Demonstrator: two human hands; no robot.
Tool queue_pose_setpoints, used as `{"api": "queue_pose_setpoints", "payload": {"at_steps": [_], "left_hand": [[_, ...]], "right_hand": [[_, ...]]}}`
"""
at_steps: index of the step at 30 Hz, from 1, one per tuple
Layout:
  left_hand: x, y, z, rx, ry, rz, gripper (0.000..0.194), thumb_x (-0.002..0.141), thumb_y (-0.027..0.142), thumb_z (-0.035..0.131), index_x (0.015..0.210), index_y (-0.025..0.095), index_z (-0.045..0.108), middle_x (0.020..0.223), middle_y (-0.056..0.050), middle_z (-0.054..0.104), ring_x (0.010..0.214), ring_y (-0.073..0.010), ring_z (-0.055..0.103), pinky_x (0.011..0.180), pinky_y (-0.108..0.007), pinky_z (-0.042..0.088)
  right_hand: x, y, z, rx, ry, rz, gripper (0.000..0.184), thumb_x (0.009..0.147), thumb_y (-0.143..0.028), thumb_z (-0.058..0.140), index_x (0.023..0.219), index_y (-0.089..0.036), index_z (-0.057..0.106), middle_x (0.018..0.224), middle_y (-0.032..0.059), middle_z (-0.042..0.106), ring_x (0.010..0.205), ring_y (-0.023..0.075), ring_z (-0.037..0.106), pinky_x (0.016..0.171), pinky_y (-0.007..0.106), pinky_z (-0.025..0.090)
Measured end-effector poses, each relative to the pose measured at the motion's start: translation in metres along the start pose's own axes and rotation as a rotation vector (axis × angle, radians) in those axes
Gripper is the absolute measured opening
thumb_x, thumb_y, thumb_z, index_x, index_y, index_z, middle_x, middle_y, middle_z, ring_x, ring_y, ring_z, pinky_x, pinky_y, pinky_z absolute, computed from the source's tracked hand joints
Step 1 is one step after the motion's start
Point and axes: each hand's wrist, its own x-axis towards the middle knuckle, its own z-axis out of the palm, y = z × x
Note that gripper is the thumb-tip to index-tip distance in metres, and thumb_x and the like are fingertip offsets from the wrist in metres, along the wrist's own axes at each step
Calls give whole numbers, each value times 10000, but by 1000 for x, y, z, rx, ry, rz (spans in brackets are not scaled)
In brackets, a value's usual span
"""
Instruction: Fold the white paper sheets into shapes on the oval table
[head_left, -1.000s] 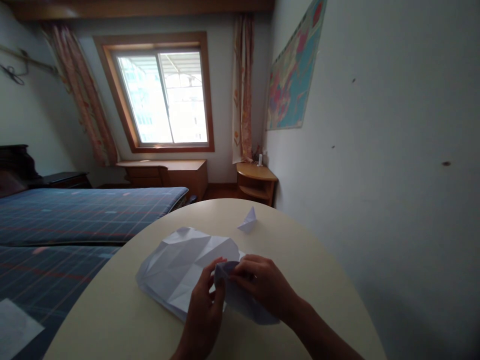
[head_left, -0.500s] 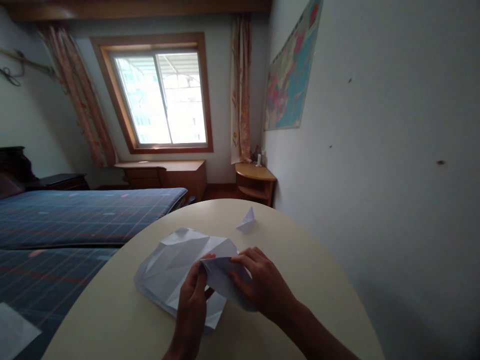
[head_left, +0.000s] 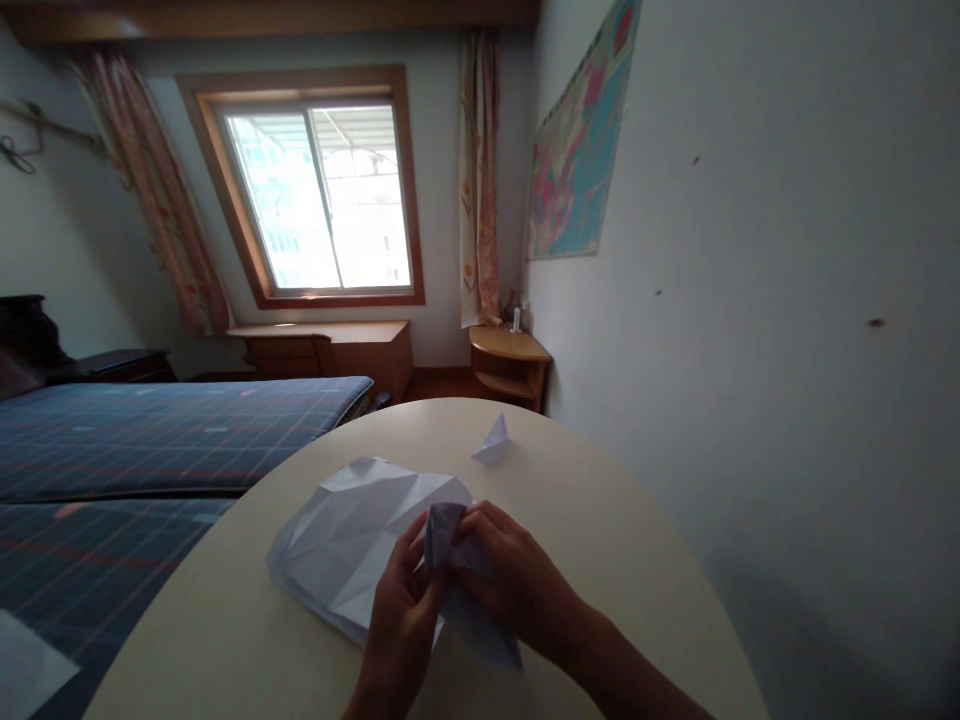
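Between my two hands is a folded sheet of white paper (head_left: 480, 625), held above the near part of the round table. My left hand (head_left: 405, 590) is closed on its left side, fingers curled behind and thumb in front. My right hand (head_left: 517, 570) pinches its upper right part, and the palm hides some of the paper. Beneath and left of my hands lies a larger creased paper (head_left: 352, 530), flat on the cream table (head_left: 600, 500). Farther back on the table stands a small folded paper boat (head_left: 493, 441).
Beside the table on the left is a bed with a blue checked cover (head_left: 172, 430). A white sheet (head_left: 30, 655) lies at the lower left. Close on the right runs a white wall (head_left: 787, 420). Behind the table stand a corner shelf (head_left: 510, 345) and a wooden desk (head_left: 367, 340).
The paper in my hands has turned: its top now stands up between my fingers and a pointed end hangs lower right. My hands have drawn closer together.
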Motion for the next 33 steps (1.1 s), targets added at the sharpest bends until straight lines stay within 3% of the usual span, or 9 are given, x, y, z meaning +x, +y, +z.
{"api": "queue_pose_setpoints", "payload": {"at_steps": [5,13,17,21,24,30,33], "left_hand": [[4,0,-5,34,6,-65,482,686,402,687,1079,141,587,1072,-115,647,985,-279,595,805,-341,488],[4,3,-3,55,51,-50,429,655,419,704,974,145,618,956,-87,677,878,-259,624,729,-307,497],[6,4,-4,63,76,-11,506,660,434,695,1056,161,536,973,-77,660,878,-237,620,697,-276,495],[5,4,-4,65,45,-29,564,700,457,652,1134,168,434,984,-84,640,839,-235,625,650,-283,501],[2,8,-4,141,14,33,576,720,445,639,1164,178,386,996,-87,624,860,-238,616,676,-301,503],[5,20,-8,407,17,155,442,709,392,657,1051,160,500,943,-75,625,873,-240,593,762,-325,477],[6,20,-9,405,21,139,445,691,394,670,1027,158,499,897,-66,633,826,-236,605,725,-319,488]], "right_hand": [[-1,5,4,-154,39,77,352,650,-209,703,944,-181,512,942,46,542,916,215,477,800,337,411],[-2,2,6,-194,67,167,155,698,-186,614,834,-179,539,852,38,571,851,196,492,755,293,398],[-2,-3,5,-193,77,169,76,715,-137,546,772,-188,550,797,20,582,784,161,526,721,262,390],[-2,-2,3,-103,113,236,49,703,-139,548,715,-187,547,729,-2,588,666,129,538,633,232,395],[-1,0,-2,-7,157,283,46,706,-146,547,718,-184,570,709,3,604,658,131,560,637,236,424],[1,5,-16,330,148,333,45,758,-183,518,762,-174,562,771,30,653,718,159,638,601,235,490],[1,6,-17,362,128,341,63,779,-220,526,770,-171,566,774,31,658,733,167,644,572,228,488]]}}
